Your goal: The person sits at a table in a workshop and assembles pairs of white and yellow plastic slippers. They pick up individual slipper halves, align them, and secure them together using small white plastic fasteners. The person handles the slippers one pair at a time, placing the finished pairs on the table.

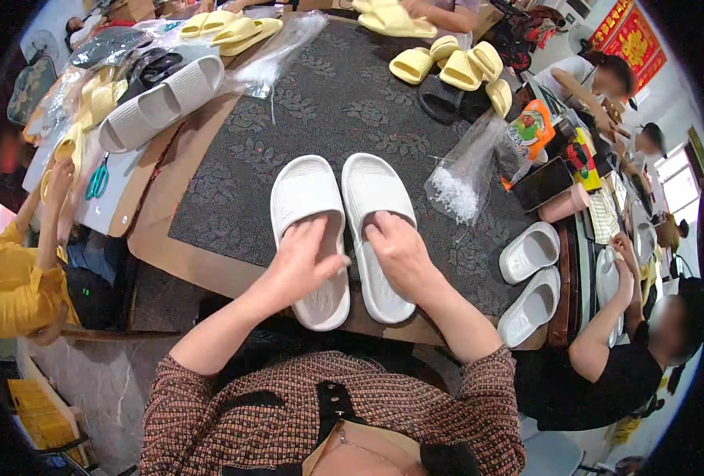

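A pair of white slide slippers lies side by side in front of me, toes pointing away, heels near the table's front edge. My left hand (305,258) reaches into the left slipper (306,176), its fingers tucked under the strap and its thumb sticking out over the inner edge. Inside the right slipper (377,181) are the fingers of my right hand (400,249), bent under that strap. The straps hide the fingertips of both hands. Whether the slippers rest fully on the dark patterned mat (241,166) or are slightly raised, I cannot tell.
Two more white slippers (530,252) sit at the right. Beyond them are a pink cup (565,203), a phone (544,184) and a plastic bag of white bits (457,194). Yellow slippers (459,70) are piled far right. Scissors (97,181) and a grey slipper (161,103) lie left. Co-workers sit around.
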Motion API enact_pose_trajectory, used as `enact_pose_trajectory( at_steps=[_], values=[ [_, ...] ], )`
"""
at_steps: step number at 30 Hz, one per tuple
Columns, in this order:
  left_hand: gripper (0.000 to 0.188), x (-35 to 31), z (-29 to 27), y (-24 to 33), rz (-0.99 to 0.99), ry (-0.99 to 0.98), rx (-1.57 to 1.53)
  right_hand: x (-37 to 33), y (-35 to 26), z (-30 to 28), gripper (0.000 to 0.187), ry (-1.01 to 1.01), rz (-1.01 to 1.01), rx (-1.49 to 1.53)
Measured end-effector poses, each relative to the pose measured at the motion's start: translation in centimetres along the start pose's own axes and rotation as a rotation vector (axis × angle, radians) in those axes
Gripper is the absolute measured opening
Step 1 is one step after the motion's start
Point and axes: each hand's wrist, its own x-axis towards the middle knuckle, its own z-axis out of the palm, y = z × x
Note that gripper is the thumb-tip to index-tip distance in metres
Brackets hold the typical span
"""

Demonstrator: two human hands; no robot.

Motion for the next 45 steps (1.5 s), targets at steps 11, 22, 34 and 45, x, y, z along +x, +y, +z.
enact_pose_trajectory(
  at_steps=[11, 22, 34, 45],
  values=[
    [0.087, 1.7, 2.2, 1.7, -0.065, -0.075, 0.303, -0.7, 0.8, 1.4, 0.016, 0.008, 0.040, -0.105],
    [0.067, 3.0, 2.6, 1.5, -0.176, -0.104, 0.241, -0.8, 2.9, -2.9, 0.019, 0.224, 0.269, 0.290],
    [0.071, 2.9, 3.4, 0.5, -0.163, -0.059, 0.191, 6.9, 11.8, 3.1, 0.025, -0.014, 0.552, 0.252],
    [0.071, 2.7, 3.5, 0.6, -0.146, -0.067, 0.257, 9.0, 11.4, 2.6, 0.026, 0.026, 0.556, 0.167]
  ],
)
